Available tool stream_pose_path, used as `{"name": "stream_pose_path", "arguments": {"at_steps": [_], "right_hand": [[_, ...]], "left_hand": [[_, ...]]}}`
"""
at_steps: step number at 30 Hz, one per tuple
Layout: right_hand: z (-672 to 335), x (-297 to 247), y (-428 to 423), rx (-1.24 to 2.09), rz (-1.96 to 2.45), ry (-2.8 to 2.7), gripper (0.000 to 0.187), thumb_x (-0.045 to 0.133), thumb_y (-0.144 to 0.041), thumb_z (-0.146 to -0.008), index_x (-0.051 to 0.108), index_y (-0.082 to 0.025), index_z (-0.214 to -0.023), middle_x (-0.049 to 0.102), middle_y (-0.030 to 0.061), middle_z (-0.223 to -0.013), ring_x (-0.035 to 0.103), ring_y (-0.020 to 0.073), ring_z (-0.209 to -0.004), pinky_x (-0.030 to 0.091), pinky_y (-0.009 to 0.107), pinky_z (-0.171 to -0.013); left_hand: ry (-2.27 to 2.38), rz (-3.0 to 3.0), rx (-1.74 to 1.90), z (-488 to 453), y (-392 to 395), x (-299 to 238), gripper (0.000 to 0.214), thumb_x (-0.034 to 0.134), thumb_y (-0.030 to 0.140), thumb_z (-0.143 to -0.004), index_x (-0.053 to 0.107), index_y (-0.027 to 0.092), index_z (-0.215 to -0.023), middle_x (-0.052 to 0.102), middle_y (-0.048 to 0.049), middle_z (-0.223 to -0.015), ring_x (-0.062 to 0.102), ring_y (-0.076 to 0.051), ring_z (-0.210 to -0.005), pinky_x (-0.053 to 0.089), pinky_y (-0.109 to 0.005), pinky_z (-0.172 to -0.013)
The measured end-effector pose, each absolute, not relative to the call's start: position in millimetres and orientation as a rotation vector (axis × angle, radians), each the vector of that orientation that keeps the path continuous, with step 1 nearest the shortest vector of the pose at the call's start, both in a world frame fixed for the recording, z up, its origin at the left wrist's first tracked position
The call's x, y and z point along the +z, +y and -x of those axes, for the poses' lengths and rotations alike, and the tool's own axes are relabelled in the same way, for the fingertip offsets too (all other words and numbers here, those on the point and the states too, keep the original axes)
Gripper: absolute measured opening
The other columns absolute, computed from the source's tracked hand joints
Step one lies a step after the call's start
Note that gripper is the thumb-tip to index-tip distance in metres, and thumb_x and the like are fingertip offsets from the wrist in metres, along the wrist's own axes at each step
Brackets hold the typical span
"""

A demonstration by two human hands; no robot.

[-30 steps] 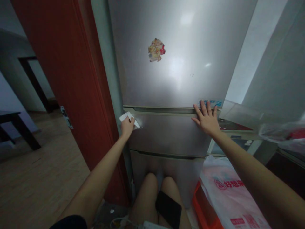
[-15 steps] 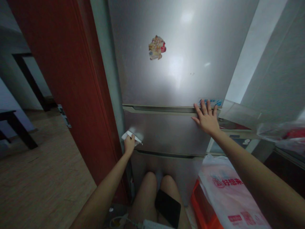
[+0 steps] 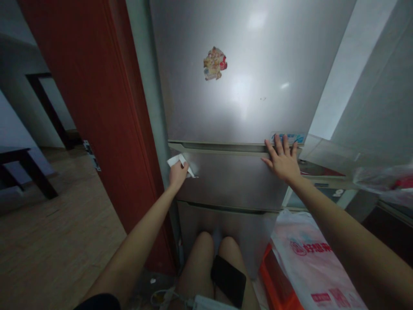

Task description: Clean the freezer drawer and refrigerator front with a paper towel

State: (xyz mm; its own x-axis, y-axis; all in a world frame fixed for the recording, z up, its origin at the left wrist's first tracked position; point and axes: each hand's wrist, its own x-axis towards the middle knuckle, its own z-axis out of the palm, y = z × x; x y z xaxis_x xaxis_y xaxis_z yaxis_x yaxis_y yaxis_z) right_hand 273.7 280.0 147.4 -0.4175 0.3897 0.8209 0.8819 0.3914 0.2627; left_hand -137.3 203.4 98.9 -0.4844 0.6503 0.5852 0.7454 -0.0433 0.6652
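A silver refrigerator [image 3: 226, 181] with stacked doors stands right in front of me. My left hand [image 3: 178, 173] grips a white tissue [image 3: 174, 160] against the left side of the middle door, just under its handle groove. Fingers spread, my right hand [image 3: 283, 160] rests near the right end of that groove, its fingertips over a blue label [image 3: 296, 138] on the upper door's bottom edge. Higher on the upper door is a torn, colourful sticker [image 3: 214, 63]. A few small dark marks show to the right of the sticker.
A black phone [image 3: 228, 280] lies on my thighs. At lower right, a white plastic bag [image 3: 312, 262] with red print sits over an orange crate [image 3: 279, 282]. A red-brown door [image 3: 119, 129] stands close on the left. Beyond it is a dark table [image 3: 29, 168].
My left hand has moved up the middle door with the tissue, closer to the handle groove. My right hand stays in the same place on the refrigerator. The view has shifted slightly.
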Motion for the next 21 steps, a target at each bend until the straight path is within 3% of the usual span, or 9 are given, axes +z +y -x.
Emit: {"name": "stream_pose_path", "arguments": {"at_steps": [6,10,14,21], "right_hand": [[-273,148,279,-0.941,1.095,-1.974,0.072,0.046,-0.05,-0.094,0.016,-0.026,-0.155,0.01,0.0126,-0.163,0.006,0.0376,-0.149,0.011,0.07,-0.113],[-273,148,279,-0.941,1.091,-1.972,0.071,0.045,-0.046,-0.095,0.014,-0.027,-0.155,0.008,0.0118,-0.163,0.007,0.0377,-0.149,0.011,0.071,-0.113],[-273,148,278,-0.936,1.092,-1.977,0.071,0.046,-0.044,-0.094,0.013,-0.026,-0.155,0.007,0.0116,-0.163,0.007,0.0381,-0.149,0.012,0.071,-0.112],[-272,149,277,-0.942,1.097,-1.975,0.072,0.046,-0.048,-0.094,0.015,-0.025,-0.155,0.01,0.0127,-0.163,0.007,0.0378,-0.149,0.012,0.07,-0.113]], "left_hand": [[-2.389,1.459,-1.556,137,180,-9,0.025,0.047,0.028,-0.085,0.058,0.019,-0.065,0.067,-0.0075,-0.066,0.063,-0.022,-0.064,0.041,-0.029,-0.059],[-2.463,1.402,-1.609,128,176,-38,0.025,0.047,0.027,-0.085,0.055,0.021,-0.062,0.066,-0.0071,-0.063,0.063,-0.022,-0.061,0.042,-0.029,-0.056],[-2.392,1.403,-1.677,122,187,-11,0.024,0.047,0.028,-0.085,0.055,0.02,-0.064,0.066,-0.0062,-0.064,0.064,-0.022,-0.064,0.042,-0.028,-0.057],[-2.053,1.485,-1.731,112,210,115,0.031,0.041,0.034,-0.092,0.062,0.016,-0.078,0.069,-0.0079,-0.079,0.063,-0.021,-0.077,0.043,-0.028,-0.069]]}}
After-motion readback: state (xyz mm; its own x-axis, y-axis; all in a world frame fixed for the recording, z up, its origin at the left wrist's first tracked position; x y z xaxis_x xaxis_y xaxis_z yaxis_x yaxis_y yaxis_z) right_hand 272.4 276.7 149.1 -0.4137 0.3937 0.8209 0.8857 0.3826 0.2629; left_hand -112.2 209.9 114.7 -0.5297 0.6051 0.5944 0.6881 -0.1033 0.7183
